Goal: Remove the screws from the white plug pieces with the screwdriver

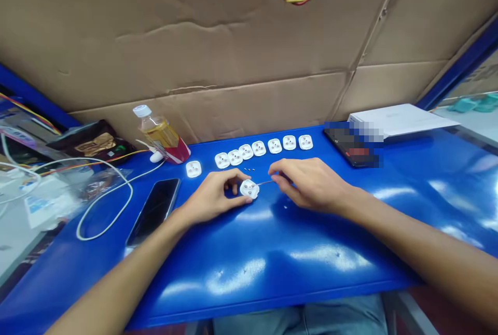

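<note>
Left hand (210,197) is curled closed on a white plastic plug piece (249,189) on the blue surface (249,273), right hand (311,184) pinching a thin metal pin (265,182) up to it, a row of matching pieces (259,148) just beyond, on the far side!

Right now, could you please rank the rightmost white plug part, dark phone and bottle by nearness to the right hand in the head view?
1. Rightmost white plug part, ahead of the right hand.
2. Dark phone, ahead-right.
3. Bottle, far left.
</note>
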The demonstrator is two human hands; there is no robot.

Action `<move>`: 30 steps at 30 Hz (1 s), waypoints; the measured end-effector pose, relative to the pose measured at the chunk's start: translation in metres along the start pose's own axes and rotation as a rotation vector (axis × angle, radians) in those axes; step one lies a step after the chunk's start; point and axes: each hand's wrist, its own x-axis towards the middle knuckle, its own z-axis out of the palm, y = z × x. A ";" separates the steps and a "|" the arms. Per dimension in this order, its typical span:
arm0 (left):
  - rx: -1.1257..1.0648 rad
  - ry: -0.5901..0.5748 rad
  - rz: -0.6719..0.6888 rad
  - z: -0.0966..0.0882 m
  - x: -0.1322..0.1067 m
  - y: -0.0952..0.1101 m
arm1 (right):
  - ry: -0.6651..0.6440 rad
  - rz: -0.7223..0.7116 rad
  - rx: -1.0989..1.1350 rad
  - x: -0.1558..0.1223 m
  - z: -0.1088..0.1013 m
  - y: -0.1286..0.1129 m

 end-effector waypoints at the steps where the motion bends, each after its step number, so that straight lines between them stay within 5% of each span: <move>1: 0.000 0.002 0.001 0.000 0.000 0.000 | 0.021 -0.018 0.014 0.000 0.000 -0.001; 30: 0.029 0.009 0.036 0.002 0.000 -0.002 | 0.017 0.052 0.091 -0.001 0.002 0.001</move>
